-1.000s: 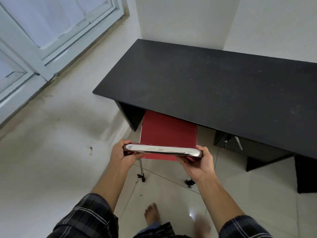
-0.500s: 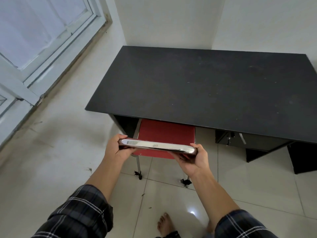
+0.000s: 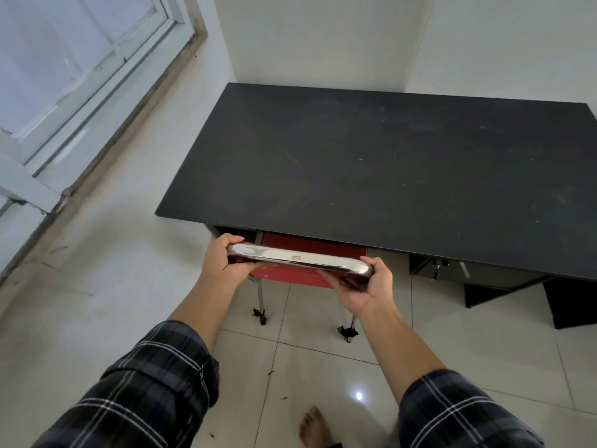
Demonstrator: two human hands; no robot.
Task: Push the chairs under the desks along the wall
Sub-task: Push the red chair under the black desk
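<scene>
You have slid the red chair (image 3: 310, 263) further under the black bench (image 3: 387, 176), little seat showing beyond your grip, your left hand (image 3: 223, 261) and right hand (image 3: 365, 286) each closed around an end of its chrome backrest (image 3: 298, 257), whose small stamped mark is unreadable.

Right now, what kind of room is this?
Probably a plain office or study room. A long black desk stands in the corner against white walls, a red chair is partly under it, and a window is on the left. The floor is pale tile.
</scene>
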